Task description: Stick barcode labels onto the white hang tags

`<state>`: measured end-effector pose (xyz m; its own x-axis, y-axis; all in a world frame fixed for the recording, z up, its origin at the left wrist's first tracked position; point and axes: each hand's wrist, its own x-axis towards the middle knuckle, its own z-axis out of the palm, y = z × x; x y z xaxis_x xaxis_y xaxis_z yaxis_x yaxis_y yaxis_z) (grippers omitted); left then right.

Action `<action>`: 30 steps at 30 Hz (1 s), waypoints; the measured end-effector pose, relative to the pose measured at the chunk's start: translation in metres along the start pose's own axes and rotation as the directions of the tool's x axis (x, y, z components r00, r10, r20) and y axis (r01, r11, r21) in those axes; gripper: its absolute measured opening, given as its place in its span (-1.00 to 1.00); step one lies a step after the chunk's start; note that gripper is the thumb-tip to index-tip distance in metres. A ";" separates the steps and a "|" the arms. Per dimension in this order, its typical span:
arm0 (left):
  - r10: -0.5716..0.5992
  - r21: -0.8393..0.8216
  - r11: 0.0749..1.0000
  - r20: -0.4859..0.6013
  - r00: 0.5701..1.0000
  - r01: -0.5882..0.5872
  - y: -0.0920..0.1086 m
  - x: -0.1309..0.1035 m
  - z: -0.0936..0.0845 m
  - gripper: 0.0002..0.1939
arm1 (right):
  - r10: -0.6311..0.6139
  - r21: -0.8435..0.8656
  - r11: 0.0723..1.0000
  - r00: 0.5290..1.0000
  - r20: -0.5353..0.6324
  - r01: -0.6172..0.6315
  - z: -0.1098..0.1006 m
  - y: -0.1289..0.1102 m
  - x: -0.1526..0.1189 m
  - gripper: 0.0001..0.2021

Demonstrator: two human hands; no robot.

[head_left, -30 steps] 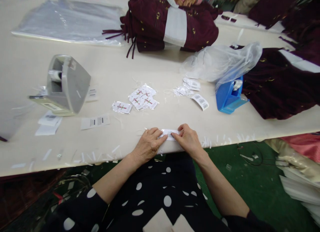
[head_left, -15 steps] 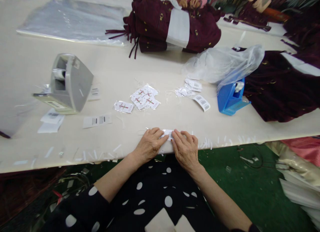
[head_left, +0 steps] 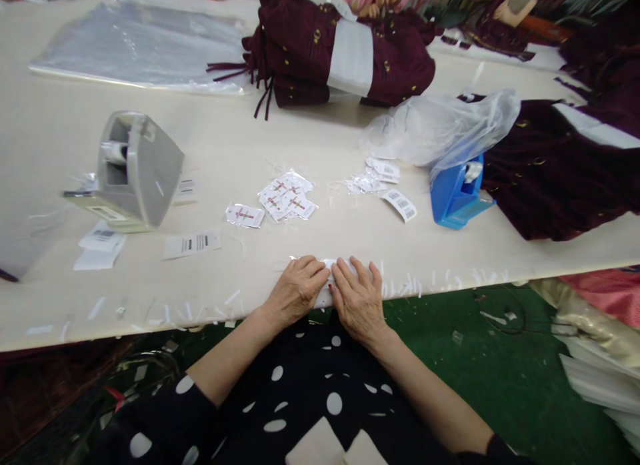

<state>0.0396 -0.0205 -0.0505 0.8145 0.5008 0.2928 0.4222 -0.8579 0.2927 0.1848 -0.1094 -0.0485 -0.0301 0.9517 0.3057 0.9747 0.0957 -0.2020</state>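
Near the front edge of the table point(head_left: 210, 128), my left hand point(head_left: 299, 286) has its fingers curled together over the left end of a small white tag point(head_left: 329, 263), pressing it to the surface. My right hand point(head_left: 359, 298) lies flat with its fingers spread across the tag's right part. Most of the tag is hidden under the fingers. Beyond my hands lies a pile of tags with cross pictures point(head_left: 286, 197), and a single such tag point(head_left: 245, 215) sits left of it. Farther right are tags with barcodes point(head_left: 383, 169) and a barcode label strip point(head_left: 399, 205).
A grey tape dispenser point(head_left: 157, 168) stands at left, a blue one point(head_left: 453, 191) at right under a clear plastic bag point(head_left: 430, 128). Maroon bags point(head_left: 300, 48) lie at the back. Flat plastic sleeves point(head_left: 145, 45) are at back left. Other people's hands show beyond.
My right hand has slid slightly left over the tag, its fingers now flatter and more spread. My left hand stays nearly in place. Another person's hand has appeared at the top left.
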 end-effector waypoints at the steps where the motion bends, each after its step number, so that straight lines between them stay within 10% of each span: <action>1: -0.006 -0.004 1.000 -0.003 1.000 0.006 0.000 0.000 0.000 -0.81 | 0.013 -0.005 1.000 1.000 0.003 -0.013 0.000 0.000 0.001 -0.65; 13: -0.057 -0.129 0.991 -0.076 0.995 0.047 -0.003 0.000 0.001 -0.80 | 0.048 0.018 0.999 0.998 -0.045 -0.047 0.001 0.009 0.000 -0.65; 22: -0.192 0.025 0.980 -0.094 0.977 0.195 -0.007 -0.006 -0.004 -0.36 | 0.180 -0.034 0.982 0.977 -0.114 -0.185 0.011 0.018 -0.016 -0.62; 30: -0.174 -0.098 0.981 -0.038 0.984 0.170 -0.015 -0.001 -0.001 -0.52 | 0.142 0.008 0.990 0.986 -0.089 -0.142 0.017 0.004 -0.003 -0.63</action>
<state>0.0320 -0.0077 -0.0543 0.7131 0.6465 0.2714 0.5134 -0.7450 0.4259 0.1853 -0.1064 -0.0662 0.1287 0.9259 0.3551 0.9672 -0.0381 -0.2512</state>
